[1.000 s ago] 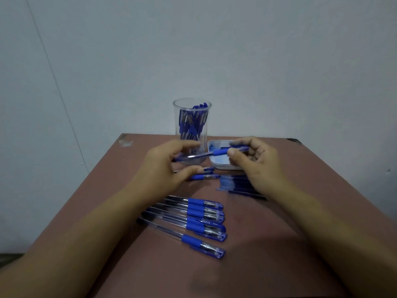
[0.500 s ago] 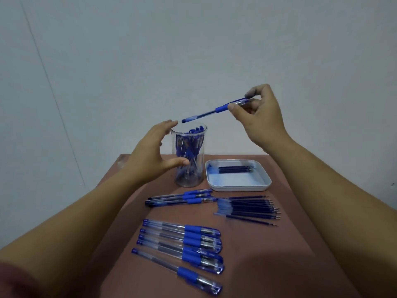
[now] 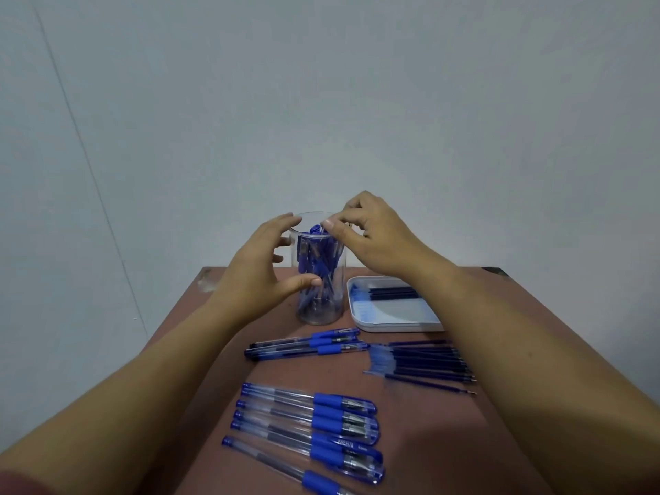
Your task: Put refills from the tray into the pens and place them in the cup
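A clear plastic cup (image 3: 321,309) holding several blue pens stands at the table's far middle. My left hand (image 3: 257,276) curls round the cup's left side, thumb on its front wall and fingertips at the rim. My right hand (image 3: 375,237) hovers over the rim, and its thumb and forefinger pinch the top end of a blue pen (image 3: 316,230) that stands almost fully inside the cup. To the right of the cup, a white tray (image 3: 393,328) holds a few dark refills (image 3: 393,292).
Three pens (image 3: 307,344) lie in front of the cup, beside a row of loose refills (image 3: 425,362). Several capped pens (image 3: 321,423) lie closer to me. The brown table (image 3: 500,316) stands against a pale wall, with its left edge near my left forearm.
My right hand carried the pen from table height up over the cup and lowered it end first into it. My left hand let go of the pen and closed on the cup's side.
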